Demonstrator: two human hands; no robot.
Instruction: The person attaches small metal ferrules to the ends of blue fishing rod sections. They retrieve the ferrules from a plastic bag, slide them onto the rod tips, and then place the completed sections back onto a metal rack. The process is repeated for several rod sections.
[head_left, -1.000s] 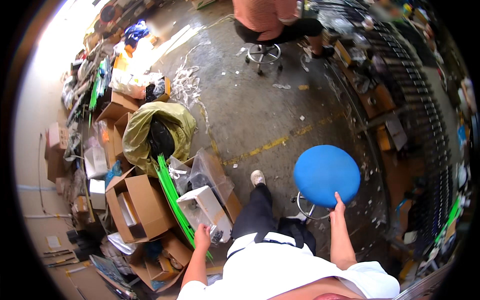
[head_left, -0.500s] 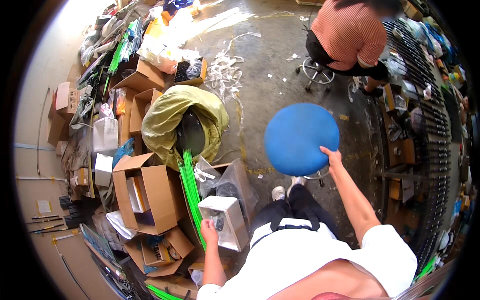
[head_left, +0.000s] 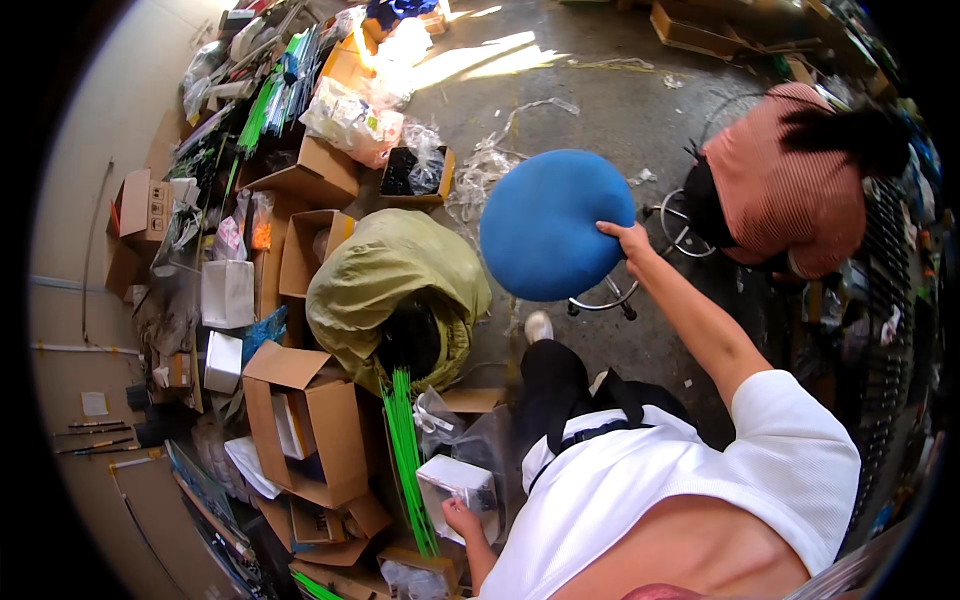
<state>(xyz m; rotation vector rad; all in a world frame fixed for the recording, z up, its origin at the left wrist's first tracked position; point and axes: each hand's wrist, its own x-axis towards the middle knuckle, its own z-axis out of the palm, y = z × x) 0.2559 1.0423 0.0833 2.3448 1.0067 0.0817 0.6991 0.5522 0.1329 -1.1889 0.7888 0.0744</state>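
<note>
A round blue stool (head_left: 555,225) with a metal wheeled base is in front of me. My right hand (head_left: 626,242) grips the right edge of its seat at the end of my outstretched arm. Low on the left, my left hand (head_left: 461,517) hangs with curled fingers in front of a white box (head_left: 446,478); whether it touches the box, or has anything in it, is hidden. Beside that box stands a bundle of thin bright green rods (head_left: 402,450). Farther ahead sits a bulging olive-green sack (head_left: 390,265) with a dark opening.
A person in a red-striped top (head_left: 785,185) sits bent over on a wheeled stool (head_left: 683,222) at the right, near racks of dark rods (head_left: 885,290). Open cardboard boxes (head_left: 335,435) pile up along the left. Plastic scraps (head_left: 482,170) litter the concrete floor.
The blue stool has moved forward and to the left with my right hand on it. My feet have stepped, my left hand has shifted across the white box, and the view has turned.
</note>
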